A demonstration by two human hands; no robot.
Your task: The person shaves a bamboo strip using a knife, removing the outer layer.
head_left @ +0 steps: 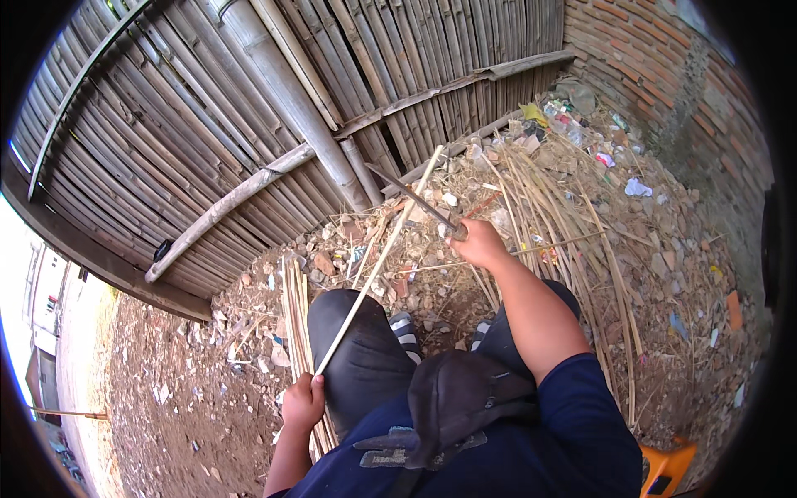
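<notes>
Between your knees and the far bamboo wall (207, 124), your right hand (477, 242) was closed tight around the handle of a long dark blade (411, 197), fingers wrapped together. The blade ran from that fist up and to the left. Down at the near left, your left hand (303, 401) was clamped on the near end of a pale bamboo strip (378, 264). From those fingers the strip's long axis ran away from you, up and to the right, over your left knee (357, 332). Its far tip reached the blade's middle, seemingly crossing it. Your right hand was nearer that crossing. Beside your left hand lay a bundle of split strips (296, 315) on the rubble-strewn ground (183, 390).
</notes>
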